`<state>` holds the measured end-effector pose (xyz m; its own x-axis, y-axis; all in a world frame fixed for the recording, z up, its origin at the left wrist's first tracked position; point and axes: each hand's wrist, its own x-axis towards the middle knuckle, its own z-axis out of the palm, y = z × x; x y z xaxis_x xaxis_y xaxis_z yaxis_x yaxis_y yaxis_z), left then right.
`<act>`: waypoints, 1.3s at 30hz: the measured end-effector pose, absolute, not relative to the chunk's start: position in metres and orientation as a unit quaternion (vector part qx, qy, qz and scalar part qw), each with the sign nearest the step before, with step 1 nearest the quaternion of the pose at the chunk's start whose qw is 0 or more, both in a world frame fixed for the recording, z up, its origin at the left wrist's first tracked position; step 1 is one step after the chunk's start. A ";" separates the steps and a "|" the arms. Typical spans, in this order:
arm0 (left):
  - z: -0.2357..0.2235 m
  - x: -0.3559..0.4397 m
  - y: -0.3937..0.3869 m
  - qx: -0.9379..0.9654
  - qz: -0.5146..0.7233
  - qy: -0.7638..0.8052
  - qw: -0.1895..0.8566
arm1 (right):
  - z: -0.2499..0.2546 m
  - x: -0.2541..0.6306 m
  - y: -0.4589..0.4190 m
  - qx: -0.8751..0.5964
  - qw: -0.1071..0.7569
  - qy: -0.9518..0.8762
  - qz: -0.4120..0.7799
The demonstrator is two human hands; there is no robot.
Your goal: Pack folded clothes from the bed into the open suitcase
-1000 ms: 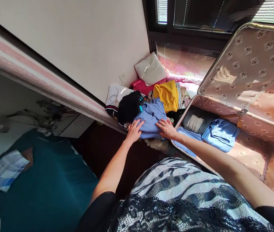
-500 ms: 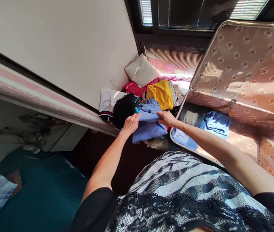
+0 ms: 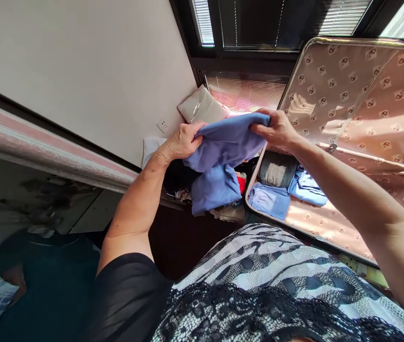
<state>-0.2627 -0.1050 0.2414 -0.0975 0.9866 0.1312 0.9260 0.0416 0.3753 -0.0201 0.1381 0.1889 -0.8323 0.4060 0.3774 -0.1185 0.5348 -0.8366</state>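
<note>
A blue piece of clothing (image 3: 228,140) hangs stretched between my two hands, its exact kind unclear. My left hand (image 3: 184,140) pinches its left end, and my right hand (image 3: 275,128) grips the upper right corner. Its lower part drapes over the clothes pile, where more blue cloth (image 3: 216,187) lies; whether that is the same garment I cannot tell. To the right is an open suitcase (image 3: 344,223) with a pink patterned lining. Inside its left part sit a dark grey folded garment (image 3: 276,168), folded light-blue clothing (image 3: 269,199) and folded blue clothing (image 3: 307,187).
Behind the pile a pale cushion (image 3: 202,104) leans near the wall, below a power socket (image 3: 162,125). Black clothing (image 3: 178,175) lies left of the blue cloth. The raised suitcase lid (image 3: 359,90) stands by the window. Another person's hand (image 3: 16,280) is at the lower left.
Both hands have risen from the pile, lifting the blue garment and spreading it wider between them. The yellow clothing behind is now hidden. The view has shifted slightly.
</note>
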 end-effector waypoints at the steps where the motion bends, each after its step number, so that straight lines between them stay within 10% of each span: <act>1: 0.249 -0.259 -0.099 0.675 0.198 0.702 0.110 | 0.193 -0.009 0.140 -0.096 0.283 -0.809 0.506; 15: 0.204 -0.165 0.032 0.716 0.203 0.533 0.403 | 0.157 0.146 0.160 -0.321 0.259 -0.643 0.646; 26: 0.145 -0.089 0.114 0.801 0.161 0.566 0.112 | 0.078 0.222 0.225 -0.358 0.374 -0.719 0.463; 36: -0.047 -0.017 -0.002 0.796 -0.188 0.517 0.253 | -0.128 0.265 0.114 -0.203 -0.105 -0.915 0.332; 39: -0.079 -0.011 -0.019 0.778 -0.229 0.502 0.301 | -0.155 0.266 0.098 -0.135 -0.136 -0.935 0.299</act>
